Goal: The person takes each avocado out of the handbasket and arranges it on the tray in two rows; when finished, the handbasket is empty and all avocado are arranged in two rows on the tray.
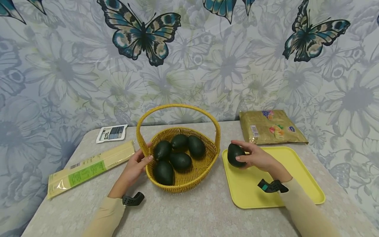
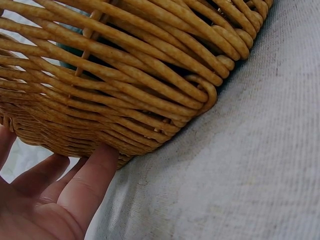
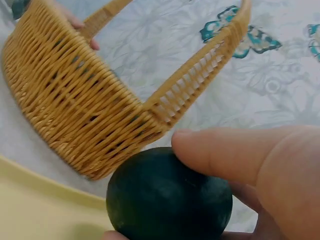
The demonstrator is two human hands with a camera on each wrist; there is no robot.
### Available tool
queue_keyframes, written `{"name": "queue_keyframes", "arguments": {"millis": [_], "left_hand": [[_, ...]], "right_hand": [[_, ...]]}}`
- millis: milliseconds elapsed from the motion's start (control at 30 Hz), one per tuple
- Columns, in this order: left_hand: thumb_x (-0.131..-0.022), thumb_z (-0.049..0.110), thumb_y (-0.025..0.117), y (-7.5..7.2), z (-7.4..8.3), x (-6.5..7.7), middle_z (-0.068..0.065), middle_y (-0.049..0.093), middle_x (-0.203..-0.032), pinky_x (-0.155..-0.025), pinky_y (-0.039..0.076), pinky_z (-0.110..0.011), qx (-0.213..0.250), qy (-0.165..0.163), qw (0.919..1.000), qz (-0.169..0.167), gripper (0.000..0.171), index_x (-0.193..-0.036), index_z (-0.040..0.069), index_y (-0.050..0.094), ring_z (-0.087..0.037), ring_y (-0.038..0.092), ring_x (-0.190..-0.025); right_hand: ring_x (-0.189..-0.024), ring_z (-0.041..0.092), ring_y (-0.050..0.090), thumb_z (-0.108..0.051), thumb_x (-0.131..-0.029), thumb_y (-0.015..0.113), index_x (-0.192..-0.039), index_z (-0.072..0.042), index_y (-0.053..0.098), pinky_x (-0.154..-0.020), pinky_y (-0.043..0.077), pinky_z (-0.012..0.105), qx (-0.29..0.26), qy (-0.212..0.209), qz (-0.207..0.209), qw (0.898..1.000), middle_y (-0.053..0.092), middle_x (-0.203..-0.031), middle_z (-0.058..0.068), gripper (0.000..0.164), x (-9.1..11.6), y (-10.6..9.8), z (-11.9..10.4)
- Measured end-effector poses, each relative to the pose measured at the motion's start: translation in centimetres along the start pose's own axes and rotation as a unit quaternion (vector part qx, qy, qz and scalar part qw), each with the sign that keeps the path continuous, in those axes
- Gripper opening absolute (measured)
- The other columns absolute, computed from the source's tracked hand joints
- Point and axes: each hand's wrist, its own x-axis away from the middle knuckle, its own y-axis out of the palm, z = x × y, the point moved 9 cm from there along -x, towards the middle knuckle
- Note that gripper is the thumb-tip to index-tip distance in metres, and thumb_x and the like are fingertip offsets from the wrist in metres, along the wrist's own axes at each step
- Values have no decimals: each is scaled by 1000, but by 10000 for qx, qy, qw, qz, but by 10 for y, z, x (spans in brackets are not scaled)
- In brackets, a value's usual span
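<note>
A yellow wicker basket (image 1: 189,187) with a tall arched handle stands mid-table, and several dark green avocados (image 1: 181,161) lie inside it. My left hand (image 1: 137,163) holds the basket's left side near the foot of the handle, with fingertips over the rim. In the left wrist view, the fingers (image 2: 90,187) lie against the woven wall. My right hand (image 1: 256,158) grips another dark avocado (image 1: 235,155) between thumb and fingers, over the left end of a yellow tray (image 1: 251,194). Part of this avocado (image 3: 167,200) is covered by the thumb in the right wrist view.
A gold packet (image 1: 272,128) with fruit pictures lies behind the tray. On the left are a long pale packet (image 1: 91,169) with a green label and a small white packet (image 1: 112,133). A butterfly-patterned cloth (image 1: 189,65) rises behind the table.
</note>
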Motion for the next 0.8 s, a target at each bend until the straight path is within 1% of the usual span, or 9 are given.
{"name": "queue_keyframes", "arguments": {"millis": [67, 133, 400, 600, 800], "left_hand": [[-105, 17, 55, -1, -1, 0, -24, 36, -158, -88, 53, -18, -54, -35, 10000, 25, 62, -161, 11, 28, -3, 53, -111], [-105, 17, 55, -1, -2, 0, -23, 37, -159, -88, 53, -17, -101, -67, 9999, 56, 62, -161, 13, 29, -2, 53, -111], [-105, 16, 56, 0, -3, -1, -23, 37, -158, -87, 53, -18, -101, -16, 9999, 43, 62, -161, 11, 30, -4, 53, -110], [-105, 17, 56, -1, -2, -1, -23, 37, -159, -88, 52, -17, -127, 10, 9999, 72, 61, -161, 11, 30, -3, 53, -110], [-105, 18, 55, -2, -2, 0, -22, 37, -159, -89, 52, -17, -146, -75, 9998, 77, 61, -161, 13, 30, -3, 53, -112]], "right_hand": [[-113, 26, 63, -11, -99, 65, -162, -5, 21, -82, 62, 43, 72, 36, 27, 10000, 20, -156, 40, 77, -3, 2, 3], [-115, 28, 62, -11, -99, 66, -162, -3, 19, -82, 62, 43, 148, 53, 50, 9999, 18, -158, 40, 79, -5, 5, 5], [-121, 35, 56, -11, -97, 69, -161, -4, 23, -77, 62, 41, 612, 62, 301, 9977, 22, -159, 37, 79, -10, 7, 11], [-117, 35, 60, -10, -96, 69, -161, -2, 25, -74, 62, 41, 857, -6, 431, 9954, 26, -159, 36, 79, -12, 8, 11], [-114, 35, 62, -12, -96, 70, -158, -1, 31, -73, 63, 42, 917, -22, 592, 9940, 34, -149, 38, 74, -12, 9, 9]]}}
